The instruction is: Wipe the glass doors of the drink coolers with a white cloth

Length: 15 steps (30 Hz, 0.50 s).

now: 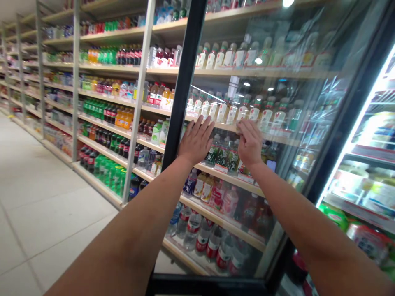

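Note:
A glass door (pixel 247 205) in a black frame (pixel 182 94) stands swung out from a lit cooler. My left hand (pixel 196 139) lies flat on the glass beside the frame's left upright, fingers spread, holding nothing. Higher on the arm's other side, my right hand (pixel 249 142) is at the same pane with its fingers bent and pressed together. Whatever those fingers may hold is hidden and slightly blurred. Bottles on wooden shelves show through the pane, among them a row of pale drink bottles (pixel 222 111) behind the hands.
Lit cooler shelves (pixel 373 152) with packaged drinks are at the right. Long wooden shelves (pixel 108 70) of bottled drinks run away to the left. Pale floor tiles (pixel 46 197) lie along them. Large clear bottles with red labels (pixel 203 238) stand low behind the door.

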Each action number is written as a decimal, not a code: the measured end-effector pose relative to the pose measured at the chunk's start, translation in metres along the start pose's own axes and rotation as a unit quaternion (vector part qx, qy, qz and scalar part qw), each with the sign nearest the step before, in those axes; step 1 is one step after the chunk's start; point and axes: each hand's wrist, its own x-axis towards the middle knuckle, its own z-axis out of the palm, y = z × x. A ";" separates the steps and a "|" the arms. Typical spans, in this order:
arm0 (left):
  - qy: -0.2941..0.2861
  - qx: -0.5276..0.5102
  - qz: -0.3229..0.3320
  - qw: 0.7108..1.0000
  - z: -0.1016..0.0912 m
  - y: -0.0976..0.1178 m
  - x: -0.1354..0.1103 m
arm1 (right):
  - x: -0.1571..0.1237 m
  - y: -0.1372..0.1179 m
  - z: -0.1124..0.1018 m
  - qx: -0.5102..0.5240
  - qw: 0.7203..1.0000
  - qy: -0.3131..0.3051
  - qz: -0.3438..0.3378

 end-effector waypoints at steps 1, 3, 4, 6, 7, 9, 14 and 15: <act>0.002 0.000 0.000 1.000 0.000 0.000 0.000 | 0.001 -0.003 0.000 0.007 1.000 -0.002 -0.006; 0.006 0.000 0.000 1.000 0.001 -0.001 -0.001 | 0.007 -0.004 0.002 0.015 1.000 0.002 -0.003; 0.007 0.002 0.000 1.000 0.001 -0.001 -0.001 | 0.010 -0.005 0.003 0.015 1.000 0.010 0.006; 0.010 0.005 0.003 1.000 0.001 -0.001 -0.001 | 0.011 -0.010 0.008 0.012 0.999 0.031 0.025; 0.011 0.006 0.004 1.000 0.001 0.000 -0.001 | 0.008 -0.014 0.012 0.013 0.999 0.035 0.026; 0.018 0.006 0.006 1.000 0.001 0.000 -0.002 | -0.001 -0.026 0.018 0.026 0.999 0.022 0.010; 0.083 -0.002 0.077 0.994 0.005 -0.006 -0.006 | -0.013 -0.054 0.030 0.075 0.997 -0.016 0.009; 0.091 -0.009 0.123 0.988 0.007 -0.008 -0.008 | -0.012 -0.058 0.032 0.090 0.995 -0.030 0.013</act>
